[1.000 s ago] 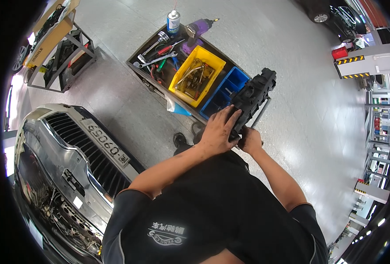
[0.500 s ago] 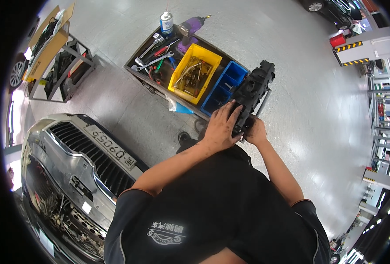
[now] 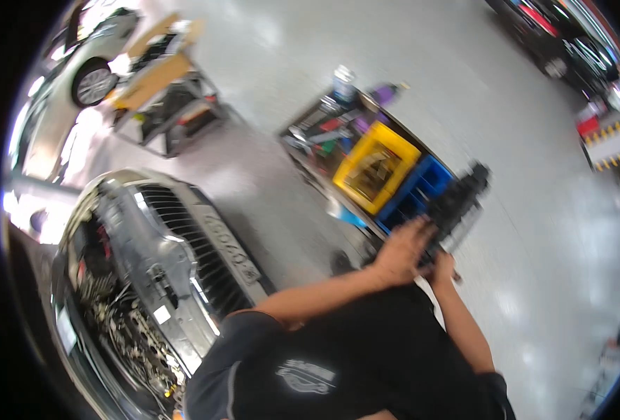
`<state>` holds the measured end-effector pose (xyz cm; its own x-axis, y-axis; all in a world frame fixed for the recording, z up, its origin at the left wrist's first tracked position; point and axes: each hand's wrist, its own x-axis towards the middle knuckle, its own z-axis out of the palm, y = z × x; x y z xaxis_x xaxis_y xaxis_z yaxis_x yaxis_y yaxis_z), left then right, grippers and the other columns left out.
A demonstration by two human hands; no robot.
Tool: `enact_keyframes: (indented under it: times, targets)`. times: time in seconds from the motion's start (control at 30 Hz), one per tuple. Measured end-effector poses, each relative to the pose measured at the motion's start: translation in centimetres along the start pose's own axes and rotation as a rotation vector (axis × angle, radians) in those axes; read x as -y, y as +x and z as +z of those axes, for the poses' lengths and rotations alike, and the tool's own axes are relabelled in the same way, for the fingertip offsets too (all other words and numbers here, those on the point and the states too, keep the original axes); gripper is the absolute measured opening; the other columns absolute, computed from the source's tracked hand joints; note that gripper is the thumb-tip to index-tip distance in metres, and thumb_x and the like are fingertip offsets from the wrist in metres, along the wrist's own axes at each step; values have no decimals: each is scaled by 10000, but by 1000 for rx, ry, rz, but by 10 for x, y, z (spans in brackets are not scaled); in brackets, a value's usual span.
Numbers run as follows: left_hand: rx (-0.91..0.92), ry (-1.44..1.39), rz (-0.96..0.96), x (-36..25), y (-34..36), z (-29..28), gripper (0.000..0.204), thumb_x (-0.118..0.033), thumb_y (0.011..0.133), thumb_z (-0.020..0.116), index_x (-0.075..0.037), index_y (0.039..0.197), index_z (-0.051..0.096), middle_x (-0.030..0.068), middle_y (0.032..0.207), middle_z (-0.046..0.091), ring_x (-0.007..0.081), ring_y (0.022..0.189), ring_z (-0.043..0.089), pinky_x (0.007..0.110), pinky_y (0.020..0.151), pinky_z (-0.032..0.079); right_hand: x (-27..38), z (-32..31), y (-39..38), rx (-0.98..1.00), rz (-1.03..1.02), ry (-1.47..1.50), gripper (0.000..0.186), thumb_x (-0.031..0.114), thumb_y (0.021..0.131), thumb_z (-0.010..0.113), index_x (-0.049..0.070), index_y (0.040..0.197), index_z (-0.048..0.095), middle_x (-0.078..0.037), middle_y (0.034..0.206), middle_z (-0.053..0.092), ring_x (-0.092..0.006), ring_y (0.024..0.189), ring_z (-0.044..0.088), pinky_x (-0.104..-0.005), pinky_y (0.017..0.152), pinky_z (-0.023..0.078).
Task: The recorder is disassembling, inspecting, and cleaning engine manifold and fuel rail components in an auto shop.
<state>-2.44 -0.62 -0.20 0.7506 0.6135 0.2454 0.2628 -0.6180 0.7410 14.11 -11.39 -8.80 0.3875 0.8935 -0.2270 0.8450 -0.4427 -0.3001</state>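
A long black plastic part (image 3: 457, 199) is held at an angle over the near right end of a tool cart. My left hand (image 3: 404, 252) lies over its lower end with the fingers on it, and my right hand (image 3: 444, 269) grips the same end from the right, partly hidden by it. Just beside the part are a blue divided bin (image 3: 411, 196) and a yellow bin (image 3: 352, 168) holding small metal pieces. Blurred hand tools (image 3: 324, 136), a purple power tool (image 3: 383, 94) and a spray can (image 3: 343, 84) are on the cart.
A car front with open engine bay (image 3: 121, 329) is close on my left. A shelf trolley with a cardboard box (image 3: 152, 80) stands at upper left near a pale car (image 3: 47, 140). A dark car (image 3: 569, 52) and a striped lift post (image 3: 611, 147) are at upper right.
The view has swung and blurred: cart, cars and hands now appear farther right, with cart and hands lower. More of the car on my left shows. Both hands still hold the black part.
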Motion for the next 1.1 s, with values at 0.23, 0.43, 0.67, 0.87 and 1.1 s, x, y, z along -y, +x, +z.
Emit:
enact_keyframes:
  times: [0.23,0.43,0.67,0.87,1.1]
  targets:
    - [-27,-40,31,-2,-11,14,894,-261,680,796,-37,1429,363,229,1472,345,371,1355,366,472,1093,328,-13,14,-1,-153,-207,141,193,218,638,765,99,743,656,-132,732,688,-346,729,683,-418,680,554]
    - [-32,-20,38,4,-8,10,886,-259,694,773,-31,1438,349,229,1471,348,371,1358,364,469,1098,325,2,1,4,-97,-240,-37,141,241,737,699,104,774,694,-115,736,699,-300,745,698,-385,661,548]
    - [-17,-76,5,3,-3,7,894,-254,692,773,-35,1444,342,227,1475,346,373,1364,357,471,1099,323,-3,-3,8,-122,-174,159,151,232,734,715,84,760,698,-135,740,699,-324,769,697,-386,681,548]
    - [36,-25,60,1,-7,15,873,-269,733,746,-37,1460,323,239,1492,318,377,1382,331,472,1104,312,-25,15,13,-12,-304,-185,294,275,720,714,153,985,674,-98,884,711,-307,775,694,-388,679,559]
    - [31,-10,71,-1,-6,14,874,-253,728,745,-32,1459,321,239,1486,325,374,1375,340,469,1103,313,-33,15,16,-60,-396,-144,245,270,735,705,155,950,681,-102,839,709,-292,814,697,-390,708,558]
